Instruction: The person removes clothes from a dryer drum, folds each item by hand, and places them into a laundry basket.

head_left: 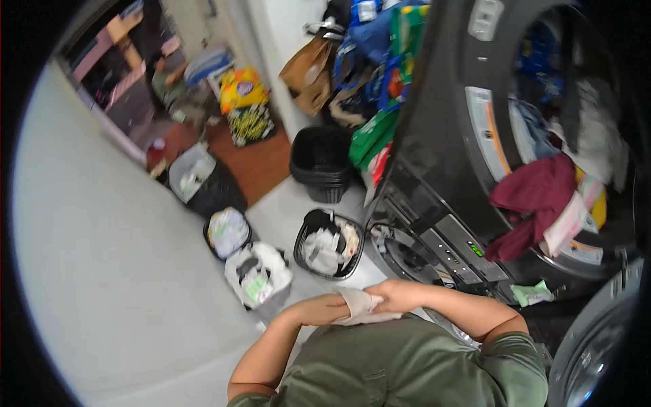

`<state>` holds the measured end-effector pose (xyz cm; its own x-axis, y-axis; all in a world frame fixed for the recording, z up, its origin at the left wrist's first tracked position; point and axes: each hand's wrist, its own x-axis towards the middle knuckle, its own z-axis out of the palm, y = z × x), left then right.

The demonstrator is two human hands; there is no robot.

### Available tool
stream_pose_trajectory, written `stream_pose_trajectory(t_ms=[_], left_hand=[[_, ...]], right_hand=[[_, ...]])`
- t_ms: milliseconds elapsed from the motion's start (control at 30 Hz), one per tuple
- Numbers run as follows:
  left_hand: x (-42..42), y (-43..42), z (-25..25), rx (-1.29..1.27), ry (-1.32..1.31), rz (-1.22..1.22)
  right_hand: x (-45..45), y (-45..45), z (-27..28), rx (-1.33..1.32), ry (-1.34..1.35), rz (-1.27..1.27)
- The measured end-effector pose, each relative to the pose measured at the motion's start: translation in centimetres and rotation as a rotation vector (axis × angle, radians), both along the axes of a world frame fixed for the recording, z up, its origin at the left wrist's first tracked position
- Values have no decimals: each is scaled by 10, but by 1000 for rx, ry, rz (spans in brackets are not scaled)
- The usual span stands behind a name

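Note:
A small off-white cloth [358,303] is bunched in front of my torso, its kind unclear. My left hand [320,310] is closed on its left side. On the right part of the same cloth, my right hand [393,296] is closed too, with its fingers partly hidden. Just beyond my hands stands a black basket [298,258] with white, black and cream laundry [324,249] in it. To its left is a white-lined bin [278,298] holding grey and pale green items.
At right, an open dryer [434,136] has clothes spilling out, among them a maroon garment [536,197]. Below it is a washer door [407,258]; another round door [603,346] juts in at lower right. Stacked black baskets [322,178] and hanging bags [308,71] stand farther off.

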<state>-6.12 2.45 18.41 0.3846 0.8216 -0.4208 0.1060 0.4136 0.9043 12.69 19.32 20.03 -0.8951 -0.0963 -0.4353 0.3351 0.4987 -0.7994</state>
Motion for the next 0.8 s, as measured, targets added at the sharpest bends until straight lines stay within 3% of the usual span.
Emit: stream_pose_trajectory(t_ms=[33,100,167,267,367,533,667,700,800], left_hand=[[-3,-8,-10,71,67,55],[3,-28,-35,65,26,474],[-1,-51,-67,27,6,804],[-2,-100,-100,-146,287,1176],[9,-149,-122,-260,567,1185],[46,-192,-156,-464,475,1212],[76,-210,-192,-508,458,1165],[82,-214,-199,-544,453,1150],[85,-211,-197,-589,420,1064]], right_hand=[[-12,7,-8,-6,19,-26],[-42,26,-15,132,23,-105],[-63,43,-35,317,222,-144],[-78,49,-37,479,347,-164],[-83,39,-56,541,409,-201],[-81,8,-152,620,491,-256],[-107,-3,-271,493,381,-294],[-120,3,-301,426,248,-293],[-185,50,-335,303,-25,-391]])
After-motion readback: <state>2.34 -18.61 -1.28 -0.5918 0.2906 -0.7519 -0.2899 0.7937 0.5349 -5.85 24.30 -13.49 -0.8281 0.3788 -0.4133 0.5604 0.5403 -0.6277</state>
